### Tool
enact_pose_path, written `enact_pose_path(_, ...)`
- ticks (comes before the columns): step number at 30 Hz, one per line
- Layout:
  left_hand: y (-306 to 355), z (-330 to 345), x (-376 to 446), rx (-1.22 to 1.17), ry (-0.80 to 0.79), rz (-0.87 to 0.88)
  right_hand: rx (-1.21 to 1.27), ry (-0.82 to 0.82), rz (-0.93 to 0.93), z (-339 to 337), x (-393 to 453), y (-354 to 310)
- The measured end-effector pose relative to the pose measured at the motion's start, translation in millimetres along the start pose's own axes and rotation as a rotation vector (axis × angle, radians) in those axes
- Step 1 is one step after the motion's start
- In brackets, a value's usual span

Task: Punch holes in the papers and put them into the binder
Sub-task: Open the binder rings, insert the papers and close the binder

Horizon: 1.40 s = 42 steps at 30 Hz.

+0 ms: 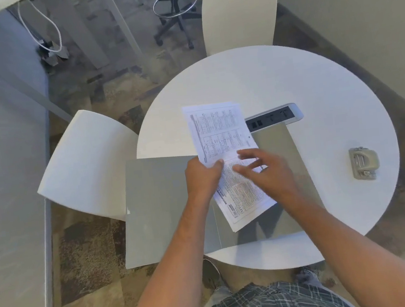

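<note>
A grey binder point(162, 208) lies open on the round white table point(314, 77), its left cover hanging past the table's edge. A thin stack of printed papers point(219, 131) is held tilted over the binder's middle. My left hand point(202, 176) grips the papers at their left edge, thumb on top. My right hand point(266, 168) rests on the sheets from the right with its fingers spread; the binder's rings are hidden under it. A grey hole punch point(364, 163) sits alone near the table's right edge, away from both hands.
A white power-outlet strip point(274, 118) is set into the table behind the binder. Two white chairs stand at the left point(86, 164) and at the far side point(238, 13). A black stool point(175, 10) is further back on the carpet.
</note>
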<state>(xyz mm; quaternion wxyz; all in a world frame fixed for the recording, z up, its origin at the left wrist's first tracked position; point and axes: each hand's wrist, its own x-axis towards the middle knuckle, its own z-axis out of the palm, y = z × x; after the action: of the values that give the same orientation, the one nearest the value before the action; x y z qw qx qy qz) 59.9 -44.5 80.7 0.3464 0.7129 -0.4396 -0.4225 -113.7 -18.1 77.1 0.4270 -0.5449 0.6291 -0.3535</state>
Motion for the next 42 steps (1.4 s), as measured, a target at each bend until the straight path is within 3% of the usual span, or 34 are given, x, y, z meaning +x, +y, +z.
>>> enact_pose_path(2, 6.0, -4.1, -5.3, 0.028, 0.028, 0.019, -0.01, -0.129, -0.006, 13.5, -6.8, -7.9)
enact_pose_path(6, 28.4, -6.9, -19.4, -0.062, -0.047, 0.016, 0.111, -0.207, -0.026, 17.1, -15.3, -20.2)
enact_pose_path(12, 34.9, 10.0, -42.2, -0.078, -0.167, 0.122, 0.211, -0.096, 0.074, 3.7, -6.3, -19.6)
enact_pose_path(17, -3.2, 13.6, -10.4, -0.033, -0.091, -0.037, 0.421, -0.132, 0.242, -31.5, -0.1, 13.7)
enact_pose_path(21, -36.2, 12.9, 20.9, -0.121, -0.185, -0.4, 0.609, -0.187, 0.311, -47.5, 0.9, 42.6)
enact_pose_path(23, -48.3, 14.7, 27.8, -0.218, -0.197, -0.512, 0.601, -0.204, 0.338, -50.1, 2.8, 59.6)
enact_pose_path(27, -72.8, 20.7, 35.2, -0.254, -0.208, -0.503, 0.466, -0.236, 0.397, -52.0, 4.2, 88.2)
enact_pose_path(36, -86.4, 37.8, 43.7, -0.057, -0.127, -0.489, 0.296, -0.079, 0.525, -49.3, 3.0, 125.1)
enact_pose_path(42, -79.8, 45.8, 57.3, 0.109, -0.135, -0.369, 0.287, -0.004, 0.542, -44.3, 3.8, 140.0)
